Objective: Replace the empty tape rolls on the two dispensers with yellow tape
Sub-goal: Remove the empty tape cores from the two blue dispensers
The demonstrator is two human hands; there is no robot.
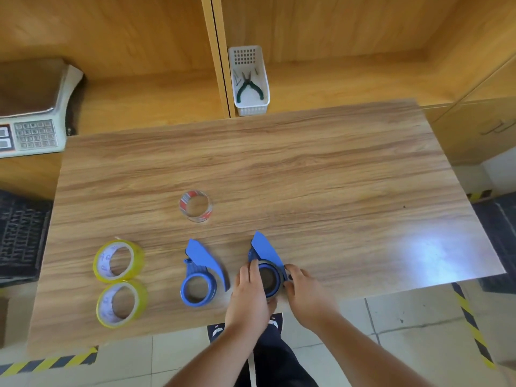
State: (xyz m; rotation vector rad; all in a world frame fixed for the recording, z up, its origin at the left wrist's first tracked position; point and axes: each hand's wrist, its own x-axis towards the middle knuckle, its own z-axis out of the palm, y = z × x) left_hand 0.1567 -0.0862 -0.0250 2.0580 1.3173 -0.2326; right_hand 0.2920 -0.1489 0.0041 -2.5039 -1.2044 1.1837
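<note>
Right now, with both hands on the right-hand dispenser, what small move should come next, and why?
Probably lift the dark ring out of the right dispenser. The left hand and right hand flank its hub, which holds what looks like a spent core, while both yellow tape rolls lie untouched at the left.

A white basket (249, 107) holds green-handled pliers (249, 86); a scale (30, 107) sits far left.

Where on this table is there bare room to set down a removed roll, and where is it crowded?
Free: the wide far strip of the table beyond the clear tape roll, and the right side past the right hand. Crowded: the near edge, where two yellow tape rolls, the left dispenser and the right dispenser, flanked by both hands, including the left hand, sit close.
</note>
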